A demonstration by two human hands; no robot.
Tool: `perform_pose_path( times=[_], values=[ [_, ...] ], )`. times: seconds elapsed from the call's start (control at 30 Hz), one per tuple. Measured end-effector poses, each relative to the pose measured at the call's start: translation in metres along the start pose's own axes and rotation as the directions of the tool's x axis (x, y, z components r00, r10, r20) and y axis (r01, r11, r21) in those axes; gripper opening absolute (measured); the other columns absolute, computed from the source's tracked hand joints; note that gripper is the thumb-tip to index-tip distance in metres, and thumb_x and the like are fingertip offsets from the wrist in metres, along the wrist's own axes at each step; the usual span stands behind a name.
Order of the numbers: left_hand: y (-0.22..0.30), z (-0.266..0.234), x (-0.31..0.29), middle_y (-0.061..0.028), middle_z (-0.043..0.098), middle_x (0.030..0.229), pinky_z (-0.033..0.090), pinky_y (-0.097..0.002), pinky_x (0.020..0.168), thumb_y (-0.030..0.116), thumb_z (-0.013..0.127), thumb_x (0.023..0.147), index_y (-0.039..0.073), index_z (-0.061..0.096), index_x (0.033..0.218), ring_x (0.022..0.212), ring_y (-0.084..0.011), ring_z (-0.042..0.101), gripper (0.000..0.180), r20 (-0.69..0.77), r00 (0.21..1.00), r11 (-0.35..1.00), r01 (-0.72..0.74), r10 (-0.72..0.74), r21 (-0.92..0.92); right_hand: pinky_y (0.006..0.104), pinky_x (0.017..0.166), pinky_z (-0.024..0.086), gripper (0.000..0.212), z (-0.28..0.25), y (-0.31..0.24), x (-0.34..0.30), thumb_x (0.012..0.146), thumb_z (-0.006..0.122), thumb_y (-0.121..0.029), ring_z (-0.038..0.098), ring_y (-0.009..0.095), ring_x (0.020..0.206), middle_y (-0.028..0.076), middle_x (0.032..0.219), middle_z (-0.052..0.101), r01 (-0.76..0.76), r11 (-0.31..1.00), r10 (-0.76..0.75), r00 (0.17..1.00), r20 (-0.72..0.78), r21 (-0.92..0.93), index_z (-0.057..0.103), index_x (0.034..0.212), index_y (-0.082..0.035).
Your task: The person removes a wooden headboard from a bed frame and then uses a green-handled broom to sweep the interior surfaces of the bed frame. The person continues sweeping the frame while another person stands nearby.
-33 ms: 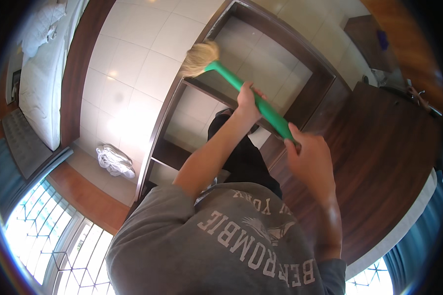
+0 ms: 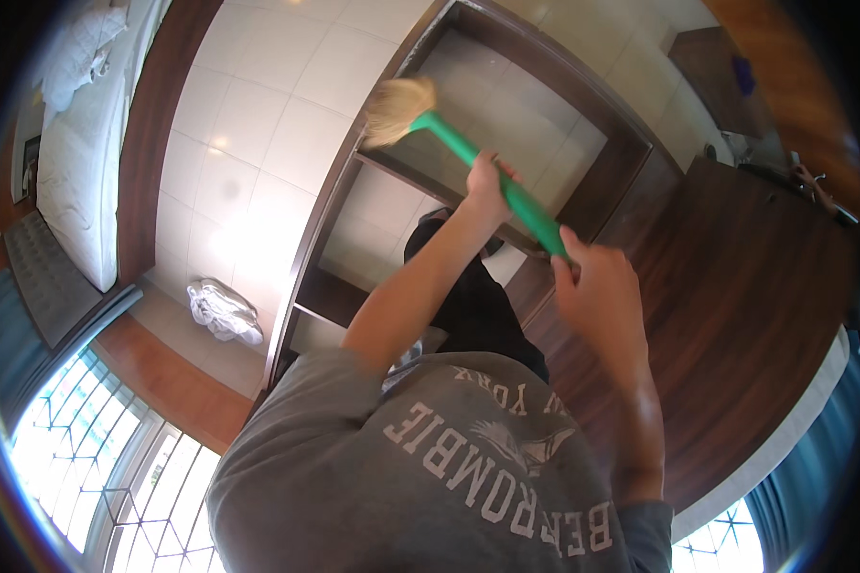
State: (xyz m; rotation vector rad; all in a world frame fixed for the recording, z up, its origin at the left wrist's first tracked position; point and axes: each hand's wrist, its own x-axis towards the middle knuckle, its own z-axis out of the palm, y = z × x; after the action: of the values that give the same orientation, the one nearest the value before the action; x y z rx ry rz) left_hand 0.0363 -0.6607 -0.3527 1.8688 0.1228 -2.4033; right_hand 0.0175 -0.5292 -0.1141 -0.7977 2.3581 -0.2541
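Observation:
A broom [image 2: 540, 220] with a green handle and straw-coloured bristles slants across the middle of the view. My left hand [image 2: 490, 186] is closed around the middle of its handle. Lower down, my right hand [image 2: 597, 286] grips the handle's end. The bristles, slightly blurred, are over the left rail of a dark wooden frame [image 2: 339, 196], near its crossbar; whether they touch the wood I cannot tell. Light floor tiles show through the frame's compartments.
On the right a wide dark wooden panel [image 2: 717, 286] adjoins the frame. A crumpled pale plastic bag [image 2: 224, 310] lies on the tiled floor [image 2: 268, 124] to the left. Farther left stands a bed with a white mattress [image 2: 81, 191]. My legs are beside the frame's crossbar.
The broom's bristles have shifted slightly right along with the handle. Both my hands have moved a little up the view, still holding it.

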Motion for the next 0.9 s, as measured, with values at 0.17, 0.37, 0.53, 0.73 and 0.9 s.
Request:
perform_pose_path(
  times=[0.17,0.37,0.53,0.73,0.9],
  values=[
    [-0.009,0.064,0.061,-0.0060,0.048,0.068,0.046,-0.0345,0.049,0.022,0.061,0.096,0.008,0.046,0.086,0.054,-0.0204,0.049,0.023,0.273,0.961,0.999,0.046,-0.044,0.000,0.0486,0.065,0.053,0.034,0.010,0.006,0.026,0.091,0.069,-0.010,0.069,0.039,0.072,0.021,0.080,0.069,-0.012,0.997,0.001,0.991,-0.137,-0.081,0.070,0.122,0.004],
    [-0.013,0.049,-0.073,-0.0017,0.045,0.069,0.045,-0.0294,0.050,0.023,0.061,0.097,0.011,0.044,0.082,0.057,-0.0146,0.047,0.026,0.142,0.990,0.992,0.009,0.010,-0.130,0.0459,0.063,0.053,0.033,-0.060,-0.015,-0.036,0.091,0.069,-0.010,0.067,0.038,0.066,0.019,0.077,0.068,-0.062,0.990,0.070,0.996,-0.052,0.126,0.071,0.121,0.003],
    [0.000,-0.032,-0.040,-0.0017,0.044,0.067,0.045,-0.0300,0.051,0.025,0.059,0.095,0.013,0.042,0.075,0.055,-0.0158,0.045,0.029,0.069,0.998,0.965,0.030,-0.012,-0.260,0.0496,0.063,0.054,0.033,-0.029,0.000,-0.025,0.091,0.068,-0.014,0.068,0.040,0.066,0.018,0.078,0.070,0.132,0.988,-0.131,0.991,-0.014,0.079,0.072,0.121,0.000],
    [0.019,0.017,0.081,-0.0067,0.049,0.068,0.048,-0.0390,0.053,0.028,0.059,0.097,0.009,0.048,0.083,0.057,-0.0225,0.052,0.026,0.120,0.988,0.994,-0.099,0.094,0.039,0.0527,0.072,0.056,0.031,0.032,0.003,0.039,0.094,0.064,-0.017,0.071,0.044,0.079,0.022,0.079,0.070,0.012,0.999,-0.014,0.999,-0.047,-0.035,0.070,0.118,0.001],
    [0.001,0.080,0.038,-0.0058,0.048,0.068,0.046,-0.0348,0.051,0.026,0.061,0.097,0.009,0.045,0.086,0.053,-0.0204,0.048,0.026,0.400,0.917,1.000,0.005,-0.014,0.024,0.0486,0.064,0.053,0.033,0.002,0.003,0.019,0.093,0.066,-0.014,0.069,0.038,0.069,0.020,0.074,0.068,0.016,0.999,-0.023,0.980,-0.199,-0.036,0.070,0.120,0.005]
  ],
)
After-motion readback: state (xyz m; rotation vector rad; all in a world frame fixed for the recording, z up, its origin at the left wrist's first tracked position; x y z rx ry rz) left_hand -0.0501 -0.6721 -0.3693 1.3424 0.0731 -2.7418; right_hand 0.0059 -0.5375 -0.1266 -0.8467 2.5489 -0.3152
